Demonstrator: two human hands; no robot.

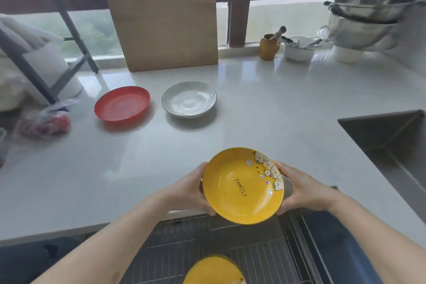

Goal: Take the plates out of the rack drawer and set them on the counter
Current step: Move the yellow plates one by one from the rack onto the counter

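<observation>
I hold a yellow plate (242, 185) with cartoon figures and the word FAMILY in both hands, above the front edge of the white counter (276, 122). My left hand (191, 189) grips its left rim and my right hand (299, 189) grips its right rim. Below it the wire rack drawer (184, 249) stands pulled out, and a second yellow plate (213, 271) sits in it at the bottom edge of the view. A red plate (122, 104) and a white plate (189, 98) with a dark rim lie side by side farther back on the counter.
A wooden board (163, 27) leans against the window behind the plates. A dark sink (387, 136) is sunk into the counter at right. At back right stand a wooden mortar (269, 46), a white bowl (298, 49) and stacked metal strainers (362, 21). A plastic bag (43, 120) lies at left.
</observation>
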